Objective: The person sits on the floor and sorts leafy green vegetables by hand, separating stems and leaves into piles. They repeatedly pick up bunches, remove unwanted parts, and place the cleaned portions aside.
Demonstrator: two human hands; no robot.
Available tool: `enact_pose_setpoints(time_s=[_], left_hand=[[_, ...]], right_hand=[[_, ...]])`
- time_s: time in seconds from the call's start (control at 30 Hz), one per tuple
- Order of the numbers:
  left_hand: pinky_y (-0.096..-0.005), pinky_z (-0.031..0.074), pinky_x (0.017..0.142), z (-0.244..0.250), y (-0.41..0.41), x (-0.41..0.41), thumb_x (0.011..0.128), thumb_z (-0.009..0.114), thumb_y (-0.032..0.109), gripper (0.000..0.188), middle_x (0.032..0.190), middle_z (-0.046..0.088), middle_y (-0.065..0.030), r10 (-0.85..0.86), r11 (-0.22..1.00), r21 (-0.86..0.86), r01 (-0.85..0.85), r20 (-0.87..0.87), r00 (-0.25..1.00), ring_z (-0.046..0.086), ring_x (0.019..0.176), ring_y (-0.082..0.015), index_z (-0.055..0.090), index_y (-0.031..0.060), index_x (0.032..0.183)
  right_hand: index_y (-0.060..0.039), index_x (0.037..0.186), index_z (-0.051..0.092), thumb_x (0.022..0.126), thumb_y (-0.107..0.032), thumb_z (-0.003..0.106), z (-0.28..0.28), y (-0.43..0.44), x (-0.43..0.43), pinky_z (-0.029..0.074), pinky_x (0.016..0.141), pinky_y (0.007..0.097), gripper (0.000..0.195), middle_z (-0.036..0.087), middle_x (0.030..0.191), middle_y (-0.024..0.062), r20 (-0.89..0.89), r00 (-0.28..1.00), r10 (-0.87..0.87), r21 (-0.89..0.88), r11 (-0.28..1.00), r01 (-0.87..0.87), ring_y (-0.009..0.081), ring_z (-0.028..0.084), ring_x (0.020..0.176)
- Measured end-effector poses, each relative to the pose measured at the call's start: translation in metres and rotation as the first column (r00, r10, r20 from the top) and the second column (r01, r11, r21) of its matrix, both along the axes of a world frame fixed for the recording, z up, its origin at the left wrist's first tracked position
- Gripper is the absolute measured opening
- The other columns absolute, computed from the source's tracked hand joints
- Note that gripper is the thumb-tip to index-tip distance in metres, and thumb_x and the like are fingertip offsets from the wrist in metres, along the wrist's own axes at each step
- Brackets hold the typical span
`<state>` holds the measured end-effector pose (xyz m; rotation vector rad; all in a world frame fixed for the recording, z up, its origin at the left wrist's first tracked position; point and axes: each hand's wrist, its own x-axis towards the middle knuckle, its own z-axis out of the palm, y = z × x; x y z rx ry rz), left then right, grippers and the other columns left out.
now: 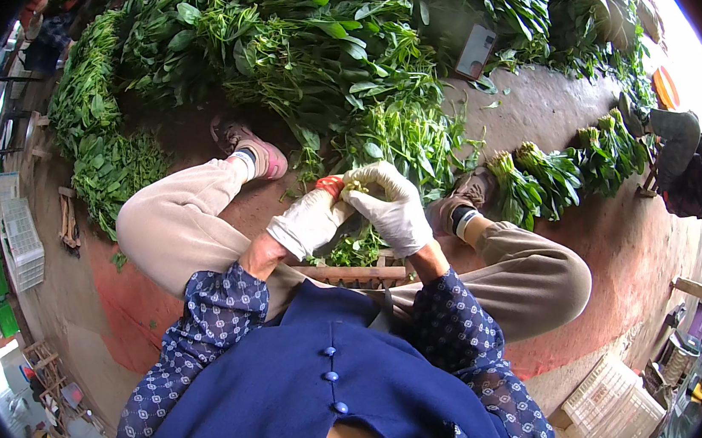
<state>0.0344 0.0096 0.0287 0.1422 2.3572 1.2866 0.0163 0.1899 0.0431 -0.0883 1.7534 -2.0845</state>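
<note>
My left hand [310,218], in a white glove with red at its finger end, meets my right hand [394,207] above my lap. The gloved right hand curls its thumb and fingers round the cut stem ends of leafy greens [357,187], which show between the two hands. The left fingers are mostly hidden behind these stems, but the hand seems closed on them too. More leaves [354,248] hang below the hands between my knees. Just beyond lies a loose heap of pale-stemmed greens [407,138].
A large pile of greens [280,38] spreads ahead. Several bundles [548,172] lie at the right, near a seated person [694,159]; another person [51,14] is at the upper left. A phone [476,51] lies by the pile. Plastic crates [613,413] stand lower right and left.
</note>
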Motion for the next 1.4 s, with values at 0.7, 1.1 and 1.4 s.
enact_pose_setpoints(time_s=[0.7, 1.1, 1.4], left_hand=[[-0.0293, 0.054, 0.068, -0.081, -0.001, -0.025, 0.084, 0.058, -0.009, 0.028, 0.092, 0.063, -0.0028, 0.527, 0.340, 0.394, -0.854, 0.672, 0.520, 0.065, 0.069, -0.0161, 0.056, 0.0031, 0.109], [-0.0305, 0.053, 0.061, -0.042, -0.060, -0.042, 0.091, 0.057, -0.003, 0.022, 0.083, 0.064, -0.0077, 0.767, 0.116, 0.576, -0.809, 0.466, 0.442, 0.061, 0.066, -0.0180, 0.059, 0.0055, 0.111], [-0.0254, 0.048, 0.059, -0.027, -0.060, -0.048, 0.089, 0.054, -0.008, 0.021, 0.082, 0.063, -0.0078, 0.772, 0.180, 0.581, -0.794, 0.417, 0.480, 0.059, 0.064, -0.0148, 0.058, 0.0008, 0.107]], right_hand=[[-0.0098, 0.119, 0.061, 0.087, -0.030, 0.065, -0.156, 0.002, -0.109, 0.052, 0.082, 0.0390, 0.038, 0.065, 0.108, 0.0176, -0.071, 0.993, 0.098, 0.955, 0.293, 0.040, 0.0314, 0.064, 0.098], [-0.0085, 0.087, 0.068, 0.091, -0.023, 0.052, -0.168, -0.023, -0.045, 0.053, 0.070, 0.0410, 0.021, 0.067, 0.082, 0.0149, -0.084, 0.879, 0.469, 0.893, 0.428, -0.142, 0.0346, 0.065, 0.076], [-0.0060, 0.095, 0.065, 0.082, -0.028, 0.066, -0.224, -0.097, -0.112, 0.054, 0.073, 0.0435, 0.026, 0.068, 0.095, 0.0130, 0.027, 0.836, 0.549, 0.982, 0.142, -0.125, 0.0327, 0.068, 0.086]])
